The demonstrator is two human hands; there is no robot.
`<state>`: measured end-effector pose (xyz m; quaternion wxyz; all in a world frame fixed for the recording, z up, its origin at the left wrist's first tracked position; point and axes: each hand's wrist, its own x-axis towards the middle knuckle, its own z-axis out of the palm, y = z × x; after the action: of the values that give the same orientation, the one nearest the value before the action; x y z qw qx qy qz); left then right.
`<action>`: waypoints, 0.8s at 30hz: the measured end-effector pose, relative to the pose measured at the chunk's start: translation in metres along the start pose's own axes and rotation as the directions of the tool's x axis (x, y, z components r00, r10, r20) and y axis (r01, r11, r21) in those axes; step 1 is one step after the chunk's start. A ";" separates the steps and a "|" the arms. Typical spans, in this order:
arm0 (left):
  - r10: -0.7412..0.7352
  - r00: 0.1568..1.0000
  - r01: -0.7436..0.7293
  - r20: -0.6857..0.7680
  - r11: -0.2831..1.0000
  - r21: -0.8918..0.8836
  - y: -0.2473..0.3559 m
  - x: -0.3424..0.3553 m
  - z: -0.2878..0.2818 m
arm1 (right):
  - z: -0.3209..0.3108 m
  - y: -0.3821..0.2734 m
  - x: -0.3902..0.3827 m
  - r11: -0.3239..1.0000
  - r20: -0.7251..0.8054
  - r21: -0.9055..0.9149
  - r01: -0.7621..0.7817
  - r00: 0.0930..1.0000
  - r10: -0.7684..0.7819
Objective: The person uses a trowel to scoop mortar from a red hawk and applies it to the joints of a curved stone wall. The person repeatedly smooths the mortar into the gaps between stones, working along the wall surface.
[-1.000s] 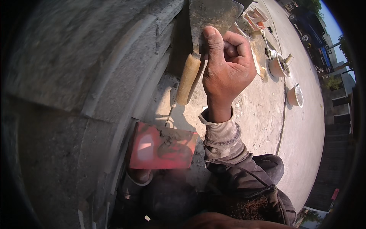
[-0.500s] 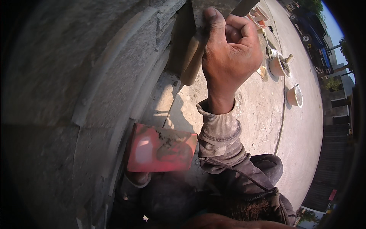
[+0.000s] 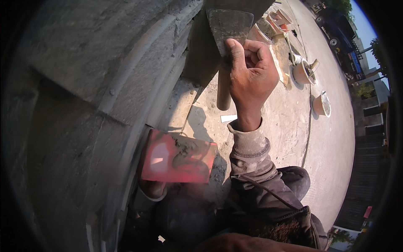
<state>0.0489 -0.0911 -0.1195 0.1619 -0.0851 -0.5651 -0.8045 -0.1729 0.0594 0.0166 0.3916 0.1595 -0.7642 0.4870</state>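
Observation:
My right hand [image 3: 255,75] is closed round a putty knife [image 3: 231,26], thumb against the base of its grey-smeared blade. The blade points up and away, next to the stone wall's corner, and the handle [image 3: 223,91] hangs below my fingers. Lower left, a red flat board [image 3: 176,161] carries smears and a small lump of grey mortar [image 3: 184,147]. Under its near left edge part of my left hand [image 3: 153,189] shows, holding the board; most of its fingers are hidden beneath.
A grey stone-clad wall [image 3: 138,67] with ledges fills the left side. On the paving to the right stand a bucket with a tool in it [image 3: 303,74] and a smaller tub [image 3: 322,105]. Further off are orange containers [image 3: 280,20]. A white scrap [image 3: 228,118] lies near my wrist.
The putty knife has turned: its blade shows more fully and its handle hangs straighter. My right hand sits slightly lower in view. The red board has shifted slightly upward, still in my left hand.

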 end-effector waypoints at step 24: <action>-0.157 0.986 0.160 0.051 0.985 -0.063 -0.022 -0.007 -0.016 | -0.001 -0.018 0.048 0.916 -0.073 -0.224 0.334 0.931 -0.357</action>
<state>0.0484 -0.0984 -0.1471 0.0817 -0.0637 -0.5465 -0.8310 -0.1920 0.0587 0.0645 0.5285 0.2226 -0.7472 0.3358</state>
